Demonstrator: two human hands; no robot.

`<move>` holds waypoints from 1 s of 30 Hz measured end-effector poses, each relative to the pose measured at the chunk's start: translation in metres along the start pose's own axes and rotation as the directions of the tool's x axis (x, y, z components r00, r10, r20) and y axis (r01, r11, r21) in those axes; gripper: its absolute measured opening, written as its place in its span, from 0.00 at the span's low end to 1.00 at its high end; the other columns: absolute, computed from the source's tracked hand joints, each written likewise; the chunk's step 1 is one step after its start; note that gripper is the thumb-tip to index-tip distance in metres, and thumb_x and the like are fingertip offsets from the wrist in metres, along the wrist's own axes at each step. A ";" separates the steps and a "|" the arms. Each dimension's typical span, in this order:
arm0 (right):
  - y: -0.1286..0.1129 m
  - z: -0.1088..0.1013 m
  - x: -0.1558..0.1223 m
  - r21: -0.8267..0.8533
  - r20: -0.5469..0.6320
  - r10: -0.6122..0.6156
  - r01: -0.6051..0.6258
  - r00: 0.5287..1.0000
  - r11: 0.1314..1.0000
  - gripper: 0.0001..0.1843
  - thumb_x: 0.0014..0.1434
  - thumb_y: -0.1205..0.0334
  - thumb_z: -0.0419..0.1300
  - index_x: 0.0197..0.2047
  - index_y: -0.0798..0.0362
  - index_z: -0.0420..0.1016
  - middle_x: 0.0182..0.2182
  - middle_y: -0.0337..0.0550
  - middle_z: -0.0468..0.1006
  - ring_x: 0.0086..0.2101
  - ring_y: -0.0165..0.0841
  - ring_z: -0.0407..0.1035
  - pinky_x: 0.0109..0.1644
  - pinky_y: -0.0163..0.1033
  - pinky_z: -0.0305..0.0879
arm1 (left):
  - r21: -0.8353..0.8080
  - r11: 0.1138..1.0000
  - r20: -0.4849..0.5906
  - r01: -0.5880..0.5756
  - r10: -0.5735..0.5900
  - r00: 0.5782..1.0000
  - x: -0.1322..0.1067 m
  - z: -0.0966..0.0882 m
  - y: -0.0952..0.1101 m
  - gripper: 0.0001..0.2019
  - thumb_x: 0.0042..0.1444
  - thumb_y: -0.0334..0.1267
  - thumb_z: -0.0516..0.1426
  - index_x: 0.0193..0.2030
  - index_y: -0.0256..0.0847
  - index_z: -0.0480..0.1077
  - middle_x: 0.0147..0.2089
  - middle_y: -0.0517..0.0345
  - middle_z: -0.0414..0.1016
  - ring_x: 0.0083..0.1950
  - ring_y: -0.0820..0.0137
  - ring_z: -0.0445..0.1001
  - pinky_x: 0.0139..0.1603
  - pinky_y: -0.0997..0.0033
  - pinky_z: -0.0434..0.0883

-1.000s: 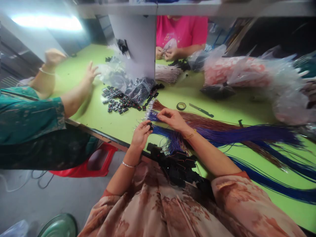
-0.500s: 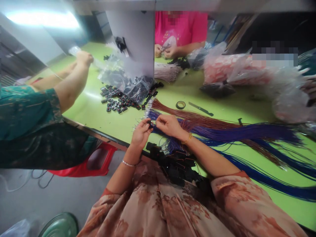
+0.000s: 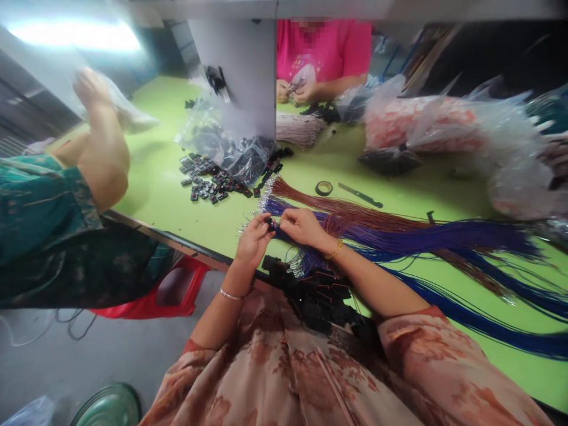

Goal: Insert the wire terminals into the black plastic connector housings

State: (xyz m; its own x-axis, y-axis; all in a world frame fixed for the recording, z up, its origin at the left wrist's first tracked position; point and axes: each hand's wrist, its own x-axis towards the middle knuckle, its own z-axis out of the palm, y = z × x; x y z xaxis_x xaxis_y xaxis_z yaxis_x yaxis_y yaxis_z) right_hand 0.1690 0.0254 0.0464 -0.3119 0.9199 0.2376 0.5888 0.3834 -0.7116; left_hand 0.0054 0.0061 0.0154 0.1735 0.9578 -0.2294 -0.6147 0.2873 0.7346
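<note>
My left hand [image 3: 254, 239] pinches a small black connector housing [image 3: 269, 223] between thumb and fingertips. Close beside it on the right, my right hand [image 3: 302, 226] is closed in a pinch on a thin wire, most of which its fingers hide. Bundles of brown wires [image 3: 306, 200] and purple-blue wires [image 3: 390, 238] lie beyond and under my right hand, their metal-tipped ends [image 3: 266, 195] pointing left. Below my hands, at the table's near edge, black connector pieces [image 3: 317, 293] are heaped against my clothing.
On the green table [image 3: 151, 186] are loose black housings [image 3: 210, 180], a plastic bag [image 3: 251, 157], a tape roll [image 3: 323, 188] and a dark blade [image 3: 360, 195]. A co-worker's arm [image 3: 104, 136] is at left; a person in pink [image 3: 346, 53] sits opposite. Bags [image 3: 426, 127] stand back right.
The left co-worker's arm has swung up and to the left, moving a clear plastic bag. My own hands stay nearly in place, fingertips still close together.
</note>
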 end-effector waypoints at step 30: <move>0.000 -0.003 0.002 -0.209 0.195 -0.118 0.159 0.974 0.965 0.10 0.56 0.63 0.53 0.25 0.55 0.69 0.22 0.41 0.71 0.23 0.28 0.55 0.30 0.36 0.43 | 0.370 0.915 -0.101 -0.163 0.214 0.972 -0.007 0.009 -0.007 0.12 0.46 0.31 0.64 0.39 0.37 0.74 0.35 0.56 0.76 0.34 0.74 0.72 0.37 0.74 0.69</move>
State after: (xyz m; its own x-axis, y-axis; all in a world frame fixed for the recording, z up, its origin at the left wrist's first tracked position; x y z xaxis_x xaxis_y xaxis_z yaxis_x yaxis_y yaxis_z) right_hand 0.1707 0.0271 0.0485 -0.5189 0.8343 0.1862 0.6746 0.5335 -0.5102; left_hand 0.0158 -0.0025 0.0179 -0.0411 0.9906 -0.1302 -0.3062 0.1115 0.9454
